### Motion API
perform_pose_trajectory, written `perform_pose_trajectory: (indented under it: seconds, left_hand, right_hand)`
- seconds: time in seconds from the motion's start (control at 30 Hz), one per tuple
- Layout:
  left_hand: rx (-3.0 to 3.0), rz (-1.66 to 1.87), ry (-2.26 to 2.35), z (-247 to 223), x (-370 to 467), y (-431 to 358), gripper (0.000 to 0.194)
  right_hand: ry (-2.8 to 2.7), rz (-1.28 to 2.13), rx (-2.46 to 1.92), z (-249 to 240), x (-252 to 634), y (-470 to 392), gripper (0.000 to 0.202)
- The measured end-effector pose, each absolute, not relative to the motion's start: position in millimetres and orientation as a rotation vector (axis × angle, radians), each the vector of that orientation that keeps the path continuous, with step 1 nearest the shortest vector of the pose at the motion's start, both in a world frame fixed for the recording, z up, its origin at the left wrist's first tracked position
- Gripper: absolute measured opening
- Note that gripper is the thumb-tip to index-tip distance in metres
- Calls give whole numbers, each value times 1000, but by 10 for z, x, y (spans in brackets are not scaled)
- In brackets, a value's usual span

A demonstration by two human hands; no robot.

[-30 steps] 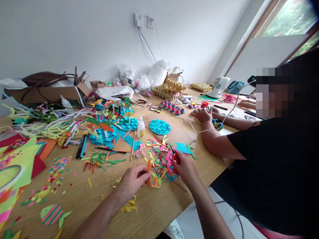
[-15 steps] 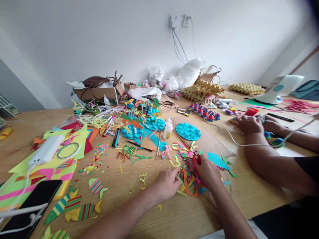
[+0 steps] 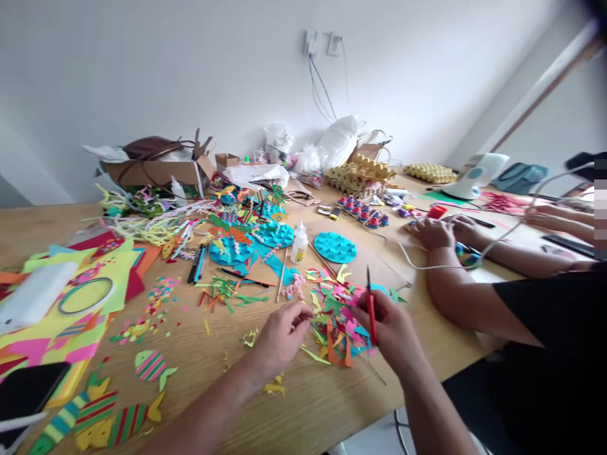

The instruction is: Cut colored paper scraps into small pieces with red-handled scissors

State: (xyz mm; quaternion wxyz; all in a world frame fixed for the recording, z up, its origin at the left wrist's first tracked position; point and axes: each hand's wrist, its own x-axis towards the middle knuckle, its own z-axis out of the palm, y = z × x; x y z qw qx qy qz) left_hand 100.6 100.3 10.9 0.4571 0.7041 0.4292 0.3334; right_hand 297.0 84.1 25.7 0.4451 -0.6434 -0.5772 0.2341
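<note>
A: Quick one: where are the scissors?
B: Red-handled scissors [image 3: 372, 316] are held in the right hand [image 3: 393, 328], fingers wrapped round the handles, tips pointed to the far side, over the right part of the paper scrap pile [image 3: 329, 316]. The blades seem to be together.
A: Left hand [image 3: 282, 335]?
B: Placed at the left edge of the pile, fingers curled, only a narrow gap left to the thumb. Whether a scrap is pinched there cannot be told.
A: Pile location?
B: On the counter [image 3: 192, 354], between the hands; a curved orange scrap [image 3: 348, 352] is seen on the near side. The blue egg-carton disc [image 3: 334, 246] and white glue bottle [image 3: 300, 245] are set farther off.
A: Handling advice?
B: If scraps are being sorted, the blades are best kept together and turned away from the left fingers. Thin pieces should be lifted singly by an edge, as tangled ones could be dragged along. For any cut, the paper should be raised clear of the pile first.
</note>
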Motion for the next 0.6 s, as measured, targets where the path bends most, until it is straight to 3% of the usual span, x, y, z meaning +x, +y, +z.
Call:
perform_pose_trajectory:
  seconds: [0.17,0.3,0.47,0.6]
  left_hand:
    - [1525,843,908,66,1054,973,20]
    - [1374,902,938,-16,1090,1013,33]
    - [1251,855,908,-44,1140,1093,14]
    - [1208,861,919,-55,1158,1124,11]
  right_hand:
    - [-1387,823,-1449,206,2717,742,17]
    - [-1362,781,-1482,132,2639,715,15]
    - [-1442,682,-1547,169,2630,705,10]
    - [-1408,655,-1561,180,2709,714,9]
